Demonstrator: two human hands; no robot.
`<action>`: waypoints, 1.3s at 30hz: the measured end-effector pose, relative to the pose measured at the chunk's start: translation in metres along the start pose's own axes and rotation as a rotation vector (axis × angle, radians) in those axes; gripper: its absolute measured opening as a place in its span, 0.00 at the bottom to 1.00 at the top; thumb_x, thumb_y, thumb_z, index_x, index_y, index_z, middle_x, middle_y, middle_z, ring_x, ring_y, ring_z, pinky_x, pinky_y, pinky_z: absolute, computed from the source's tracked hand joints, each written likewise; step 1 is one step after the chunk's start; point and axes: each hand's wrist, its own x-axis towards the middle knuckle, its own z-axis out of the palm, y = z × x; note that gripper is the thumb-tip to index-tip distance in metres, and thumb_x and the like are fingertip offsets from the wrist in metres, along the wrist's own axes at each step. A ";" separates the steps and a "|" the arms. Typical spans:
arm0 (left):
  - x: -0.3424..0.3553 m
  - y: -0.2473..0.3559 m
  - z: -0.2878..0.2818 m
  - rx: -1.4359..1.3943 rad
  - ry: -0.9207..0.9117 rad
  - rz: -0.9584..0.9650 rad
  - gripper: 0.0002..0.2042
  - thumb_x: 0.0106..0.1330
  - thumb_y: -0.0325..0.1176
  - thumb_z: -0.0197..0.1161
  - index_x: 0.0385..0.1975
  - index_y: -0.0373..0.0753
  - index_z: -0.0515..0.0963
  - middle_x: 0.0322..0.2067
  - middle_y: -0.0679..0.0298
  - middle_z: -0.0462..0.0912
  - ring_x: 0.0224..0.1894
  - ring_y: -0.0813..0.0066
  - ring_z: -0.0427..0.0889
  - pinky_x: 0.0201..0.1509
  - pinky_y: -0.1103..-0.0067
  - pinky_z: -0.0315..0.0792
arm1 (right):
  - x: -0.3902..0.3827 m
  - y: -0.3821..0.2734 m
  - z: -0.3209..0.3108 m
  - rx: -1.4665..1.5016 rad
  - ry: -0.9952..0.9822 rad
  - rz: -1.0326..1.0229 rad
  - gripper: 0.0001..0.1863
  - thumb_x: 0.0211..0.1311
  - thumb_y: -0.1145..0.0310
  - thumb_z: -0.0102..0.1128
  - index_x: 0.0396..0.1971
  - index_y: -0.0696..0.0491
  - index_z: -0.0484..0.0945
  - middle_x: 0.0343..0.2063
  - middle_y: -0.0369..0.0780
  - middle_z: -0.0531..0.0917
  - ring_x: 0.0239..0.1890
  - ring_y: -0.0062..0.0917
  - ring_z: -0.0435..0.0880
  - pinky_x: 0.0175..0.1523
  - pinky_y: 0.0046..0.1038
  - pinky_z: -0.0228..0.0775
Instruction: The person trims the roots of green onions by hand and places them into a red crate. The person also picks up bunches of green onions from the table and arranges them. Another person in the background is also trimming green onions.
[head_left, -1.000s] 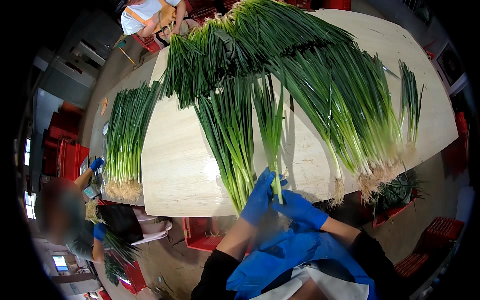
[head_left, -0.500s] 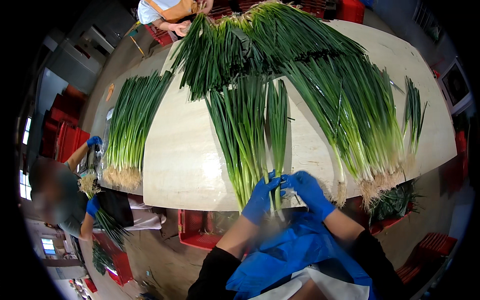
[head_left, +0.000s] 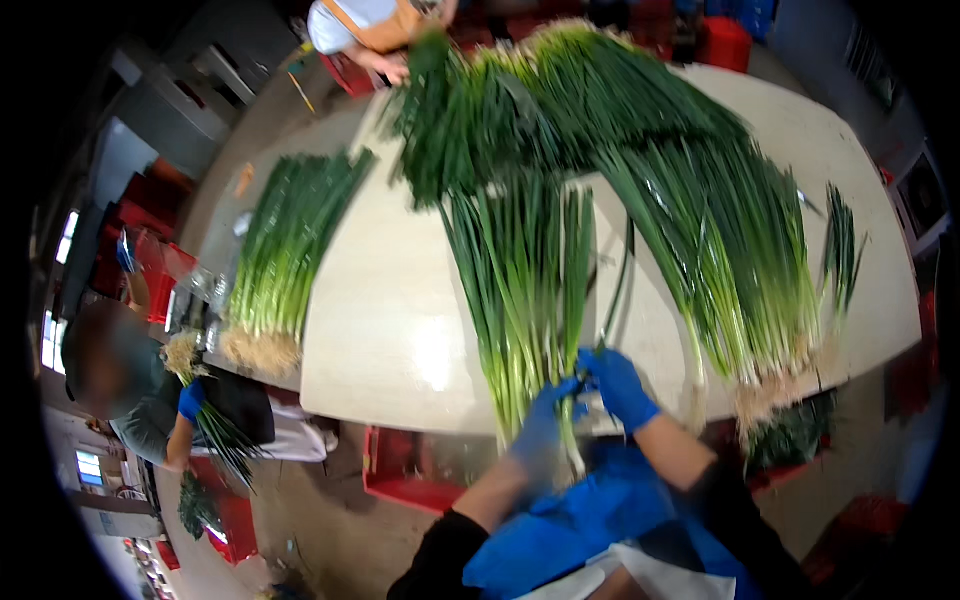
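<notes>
In front of me, a bunch of long green onions [head_left: 515, 290] lies with its leaves pointing away and its white ends at the table's near edge. My left hand [head_left: 540, 420], in a blue glove and partly blurred, is closed around a green onion stalk [head_left: 570, 450] at the right side of this bunch. Beside it, my right hand [head_left: 622, 388], also gloved in blue, has its fingers closed on a thin green leaf [head_left: 619, 280] that sticks up away from me. The fingertips of both hands nearly meet.
Rooted green onions [head_left: 735, 270] lie to the right, and a large heap [head_left: 590, 100] covers the table's [head_left: 390, 330] far side. Another bundle [head_left: 290, 250] lies left. A co-worker [head_left: 150, 400] at left holds green onions; another person [head_left: 375, 30] stands opposite. Red crates [head_left: 400, 470] sit below.
A separate thin leaf now stands out from my right hand, apart from the bunch. The view has shifted slightly. The left co-worker's far hand has moved up and left.
</notes>
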 end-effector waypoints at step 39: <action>0.103 -0.048 -0.014 0.055 -0.176 0.045 0.12 0.63 0.36 0.59 0.41 0.36 0.75 0.35 0.63 0.79 0.38 0.75 0.76 0.45 0.80 0.70 | -0.048 -0.047 -0.008 -0.565 0.011 -0.131 0.09 0.53 0.71 0.65 0.32 0.57 0.75 0.21 0.33 0.75 0.20 0.15 0.71 0.25 0.19 0.64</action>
